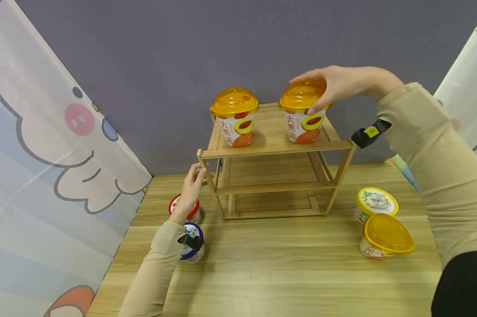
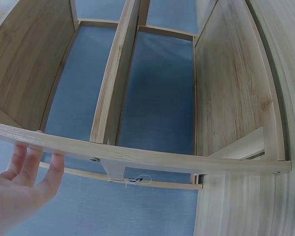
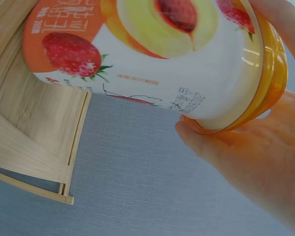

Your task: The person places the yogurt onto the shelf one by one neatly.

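Note:
A three-tier wooden rack stands on the table against the grey wall. At the right of its top tier is a fruit yogurt cup with a domed orange lid; my right hand grips it from above by that lid. The right wrist view shows the printed side of this yogurt cup and my thumb under the lid's rim. A matching cup stands at the top tier's left. My left hand holds the rack's front left post, its fingers partly behind the wood.
On the table at the left are a red-lidded tub and a blue-lidded tub, partly hidden by my left arm. To the right are a yellow-lidded tub and a tilted orange-lidded cup. A cartoon-print curtain hangs at the left.

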### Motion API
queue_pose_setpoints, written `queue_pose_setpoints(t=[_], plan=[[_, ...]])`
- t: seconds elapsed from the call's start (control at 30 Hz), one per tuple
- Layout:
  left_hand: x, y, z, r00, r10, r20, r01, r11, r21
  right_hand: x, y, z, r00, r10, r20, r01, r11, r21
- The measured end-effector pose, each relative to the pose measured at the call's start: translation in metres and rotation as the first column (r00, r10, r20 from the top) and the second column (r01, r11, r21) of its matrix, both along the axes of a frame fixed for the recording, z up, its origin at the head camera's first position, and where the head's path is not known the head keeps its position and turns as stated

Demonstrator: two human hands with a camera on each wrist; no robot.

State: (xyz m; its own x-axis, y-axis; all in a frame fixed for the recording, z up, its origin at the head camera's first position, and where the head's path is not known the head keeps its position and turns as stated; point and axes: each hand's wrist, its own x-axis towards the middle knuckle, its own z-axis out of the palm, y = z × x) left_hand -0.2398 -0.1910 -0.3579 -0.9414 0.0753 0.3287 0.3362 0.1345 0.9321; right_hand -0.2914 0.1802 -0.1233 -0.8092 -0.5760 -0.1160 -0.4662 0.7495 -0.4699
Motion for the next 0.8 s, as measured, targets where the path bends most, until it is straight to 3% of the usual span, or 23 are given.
queue_pose_setpoints(t=[0.63,0.8], plan=[[0.0,0.001,0.002,1.0,0.015,-0.01,-0.015,1.0,-0.027,-0.007,0.013,-0.001,0.994,0.032,0.1,-0.03,0.999,-0.021],[0.009,0.005,0.013,1.0,0.016,0.016,-0.015,1.0,-0.023,-0.008,0.014,-0.001,0.993,0.04,0.109,-0.038,0.999,-0.024]])
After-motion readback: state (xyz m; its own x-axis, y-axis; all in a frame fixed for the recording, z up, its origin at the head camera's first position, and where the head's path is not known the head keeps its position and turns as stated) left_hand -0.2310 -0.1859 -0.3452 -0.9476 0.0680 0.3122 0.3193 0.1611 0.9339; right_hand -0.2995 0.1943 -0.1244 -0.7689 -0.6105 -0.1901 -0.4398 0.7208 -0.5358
